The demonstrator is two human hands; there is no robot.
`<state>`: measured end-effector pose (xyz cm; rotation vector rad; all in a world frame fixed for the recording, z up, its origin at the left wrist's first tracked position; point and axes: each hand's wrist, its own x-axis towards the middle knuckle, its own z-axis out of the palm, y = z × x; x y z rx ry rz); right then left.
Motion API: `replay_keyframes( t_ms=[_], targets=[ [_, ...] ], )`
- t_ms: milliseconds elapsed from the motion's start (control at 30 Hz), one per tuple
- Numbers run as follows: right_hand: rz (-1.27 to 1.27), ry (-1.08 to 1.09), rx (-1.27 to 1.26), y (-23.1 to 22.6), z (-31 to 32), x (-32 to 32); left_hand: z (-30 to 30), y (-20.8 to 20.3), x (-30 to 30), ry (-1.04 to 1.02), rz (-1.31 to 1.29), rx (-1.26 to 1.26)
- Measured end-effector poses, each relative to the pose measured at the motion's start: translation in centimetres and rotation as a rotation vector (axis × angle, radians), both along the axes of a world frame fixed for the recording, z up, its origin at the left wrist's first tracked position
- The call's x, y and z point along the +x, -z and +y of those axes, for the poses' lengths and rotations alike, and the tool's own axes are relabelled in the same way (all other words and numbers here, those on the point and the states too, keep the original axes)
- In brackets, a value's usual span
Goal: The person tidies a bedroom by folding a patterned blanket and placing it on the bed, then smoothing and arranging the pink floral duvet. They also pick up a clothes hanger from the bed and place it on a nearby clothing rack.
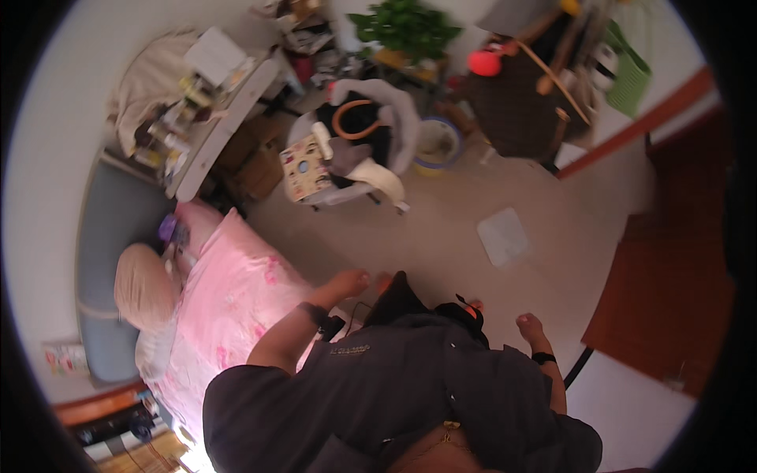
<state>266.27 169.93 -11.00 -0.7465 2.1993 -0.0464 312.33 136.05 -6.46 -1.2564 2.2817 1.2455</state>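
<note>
My left hand (351,282) hangs in the air before my body, near the edge of the bed. Its fingers look curled in, slightly blurred, and no object shows in them. To the right, my right hand (530,323) is held low over the floor, loosely closed, with nothing visible in it. A black band (544,358) circles the right wrist. Dark straps (319,318) sit on the left forearm. Closest to the left hand lies the pink flowered bedding (244,292). Beyond the right hand, a pale square plate like a bathroom scale (503,238) rests on the floor.
Ahead stands a grey chair (406,118) piled with clothes and a patterned box (305,167). Beside it are a round bin (438,144) and a leafy plant (406,30). A cluttered dressing table (225,130) stands far left, a reddish-brown door (662,276) at the right.
</note>
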Motion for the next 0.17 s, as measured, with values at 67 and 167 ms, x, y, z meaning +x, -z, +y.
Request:
replay_keyframes(
  t_ms=[67,167],
  targets=[
    [-0.014,0.042,-0.142,-0.4,3.0,-0.1,0.9,-4.1,-6.5,0.108,0.073,0.108],
    [-0.097,0.204,-0.23,-0.6,8.2,-1.5,2.4,2.9,-12.3,0.318,-0.052,0.007]
  ],
)
